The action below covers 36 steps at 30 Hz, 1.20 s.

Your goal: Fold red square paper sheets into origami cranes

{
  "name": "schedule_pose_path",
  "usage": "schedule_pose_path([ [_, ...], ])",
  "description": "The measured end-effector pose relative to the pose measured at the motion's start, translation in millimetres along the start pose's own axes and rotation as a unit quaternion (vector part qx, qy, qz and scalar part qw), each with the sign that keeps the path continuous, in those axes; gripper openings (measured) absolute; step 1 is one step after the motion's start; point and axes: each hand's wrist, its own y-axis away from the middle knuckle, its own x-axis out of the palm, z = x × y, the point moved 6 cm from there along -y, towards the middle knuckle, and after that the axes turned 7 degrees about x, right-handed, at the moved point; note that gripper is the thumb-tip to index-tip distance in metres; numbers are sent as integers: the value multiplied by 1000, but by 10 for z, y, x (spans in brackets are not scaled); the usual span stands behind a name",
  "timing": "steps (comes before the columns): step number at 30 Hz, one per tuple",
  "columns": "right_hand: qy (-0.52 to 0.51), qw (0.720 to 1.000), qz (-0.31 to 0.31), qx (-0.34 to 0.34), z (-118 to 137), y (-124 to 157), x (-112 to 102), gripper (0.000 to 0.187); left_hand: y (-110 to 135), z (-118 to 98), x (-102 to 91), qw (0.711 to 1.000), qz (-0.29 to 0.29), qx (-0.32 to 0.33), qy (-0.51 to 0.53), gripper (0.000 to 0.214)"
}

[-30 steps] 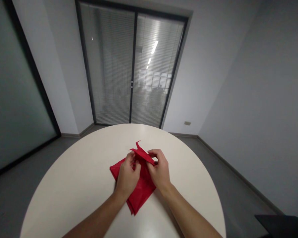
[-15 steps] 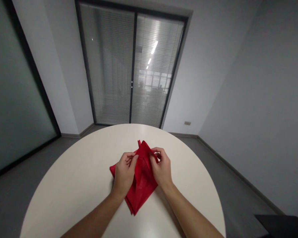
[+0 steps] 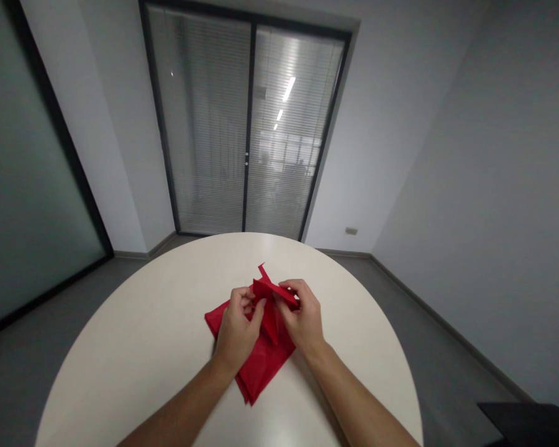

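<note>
A folded red cloth (image 3: 263,366) lies on the round table, one corner pointing towards me. It may be a thin fabric bag, but I cannot tell for sure. A narrow red strip (image 3: 263,271) sticks out beyond its far side. My left hand (image 3: 237,329) is closed, its thumb and fingers pinching the cloth's raised middle. On the right, my right hand (image 3: 305,316) grips an upper fold of the same cloth between thumb and fingers. Between the hands the fabric is lifted and creased, with a loose flap hanging down. Some fingertips are hidden by the folds.
The cream round table (image 3: 135,347) fills the lower middle. Behind it stands a dark-framed glass partition (image 3: 246,124) with blinds. A black object (image 3: 526,422) shows at the lower right, beyond the table edge.
The cloth's far corner, pointing away before, is now folded down and sideways between my hands. My left hand has shifted slightly right, and the narrow strip shows more.
</note>
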Motion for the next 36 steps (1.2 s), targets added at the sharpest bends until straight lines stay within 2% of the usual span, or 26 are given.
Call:
schedule_pose_path([
  [3, 10, 1000, 8, -11, 35, 3, 8, 23, -3, 27, -17, 1000, -11, -19, 19, 29],
  [6, 8, 1000, 12, -2, 43, 8, 29, 21, -27, 31, -43, 1000, -14, -15, 9, 29],
  [9, -8, 998, 11, 56, -12, 18, 51, 16, -54, -8, -57, 1000, -8, 9, -26, 19],
  [12, -26, 992, 29, 116, -66, 33, 92, 16, -62, -42, -67, 999, -19, 10, -35, 18],
  [15, -29, 991, 41, 127, -60, 33, 114, 19, -58, -69, -68, 999, -35, 14, -38, 18],
  [19, -13, 997, 39, 71, 33, 17, 109, 21, -54, -119, -35, 996, -28, 46, -70, 17],
  [22, -16, 999, 45, 8, 121, 23, 105, 28, -52, -174, 15, 995, 4, 69, -78, 20],
  [27, 7, 999, 19, -46, 151, 51, 43, 35, -52, -309, 50, 989, 38, 127, -69, 22],
  [32, 54, 987, 39, -143, 193, 70, 27, 42, -62, -297, 13, 981, 54, 163, -95, 29],
  [36, 113, 970, 44, -209, 254, 77, -15, 39, -71, -293, -33, 973, 62, 184, -128, 31],
])
